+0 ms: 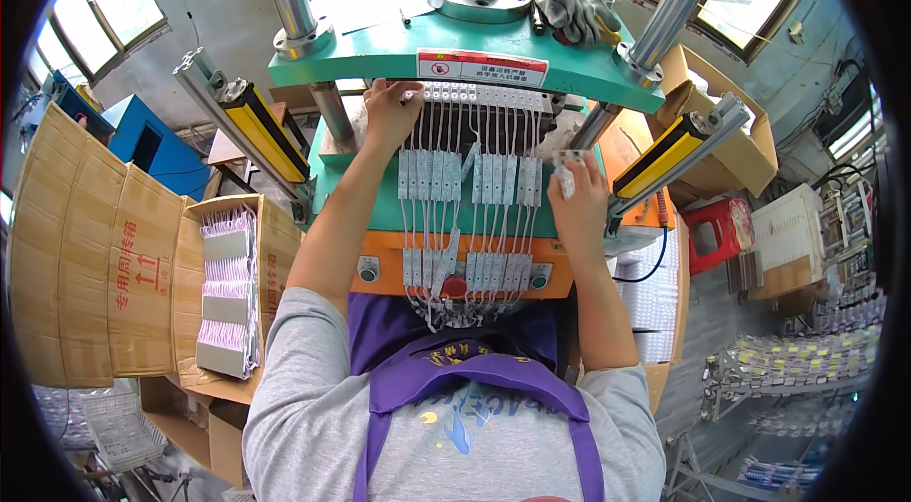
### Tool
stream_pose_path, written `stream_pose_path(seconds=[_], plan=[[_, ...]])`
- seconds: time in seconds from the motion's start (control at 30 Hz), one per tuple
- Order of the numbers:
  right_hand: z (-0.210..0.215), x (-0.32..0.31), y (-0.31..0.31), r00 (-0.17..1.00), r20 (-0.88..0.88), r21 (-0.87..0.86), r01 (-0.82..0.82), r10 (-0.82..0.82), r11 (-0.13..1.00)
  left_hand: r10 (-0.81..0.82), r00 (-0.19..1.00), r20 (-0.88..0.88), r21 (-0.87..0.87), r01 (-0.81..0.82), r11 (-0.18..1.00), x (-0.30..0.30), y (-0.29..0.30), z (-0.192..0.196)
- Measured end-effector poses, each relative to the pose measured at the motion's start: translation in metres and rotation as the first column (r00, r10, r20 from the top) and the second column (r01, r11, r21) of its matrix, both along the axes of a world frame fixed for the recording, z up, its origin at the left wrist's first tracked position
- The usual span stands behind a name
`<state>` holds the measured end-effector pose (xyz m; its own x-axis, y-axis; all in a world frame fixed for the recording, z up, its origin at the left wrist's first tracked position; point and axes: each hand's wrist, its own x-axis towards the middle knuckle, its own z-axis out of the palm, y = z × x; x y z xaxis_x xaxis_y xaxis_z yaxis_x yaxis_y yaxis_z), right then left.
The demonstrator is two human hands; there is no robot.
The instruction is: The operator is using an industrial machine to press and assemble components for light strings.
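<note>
Left hand (389, 113) fingers are pinching the module strings (470, 184) at the fixture under the green press (380, 51); right hand (577, 198) is clamping loose modules. Risk: wires tangling, rows misseating.

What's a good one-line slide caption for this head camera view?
At a green press, the left hand reaches the top of hanging white wired modules while the right hand holds one.

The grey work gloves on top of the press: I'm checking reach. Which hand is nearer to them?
Right. The right hand sits below the grey work gloves, on the strands' right edge; the left hand is farther left, at the strands' top.
</note>
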<state>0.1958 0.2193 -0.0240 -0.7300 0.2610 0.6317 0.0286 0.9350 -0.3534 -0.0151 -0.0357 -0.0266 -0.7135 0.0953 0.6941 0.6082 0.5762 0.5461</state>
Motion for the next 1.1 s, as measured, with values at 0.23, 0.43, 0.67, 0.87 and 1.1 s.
stream_pose_path(seconds=[0.23, 0.43, 0.67, 0.87, 1.1], plan=[[0.019, -0.101, -0.018, 0.916, 0.006, 0.160, -0.398, 0.402, 0.903, 0.009, 0.998, 0.061, 0.049, -0.012, 0.999, -0.011, 0.005, -0.005], [0.026, -0.125, -0.013, 0.898, 0.066, 0.515, -0.405, 0.436, 0.756, 0.050, 0.994, 0.095, 0.004, -0.051, 0.999, -0.006, -0.001, 0.000], [0.020, -0.131, -0.018, 0.914, 0.019, 0.497, -0.360, 0.404, 0.790, 0.091, 0.994, -0.053, -0.143, -0.098, 0.985, 0.006, 0.006, 0.000], [0.003, -0.130, -0.027, 0.941, 0.001, 0.456, -0.301, 0.338, 0.837, 0.065, 0.970, -0.233, -0.425, -0.162, 0.891, 0.041, 0.018, 0.000], [0.017, -0.127, -0.016, 0.881, 0.129, 0.171, -0.471, 0.454, 0.865, 0.084, 0.990, -0.117, -0.491, -0.131, 0.861, 0.050, 0.037, 0.003]])
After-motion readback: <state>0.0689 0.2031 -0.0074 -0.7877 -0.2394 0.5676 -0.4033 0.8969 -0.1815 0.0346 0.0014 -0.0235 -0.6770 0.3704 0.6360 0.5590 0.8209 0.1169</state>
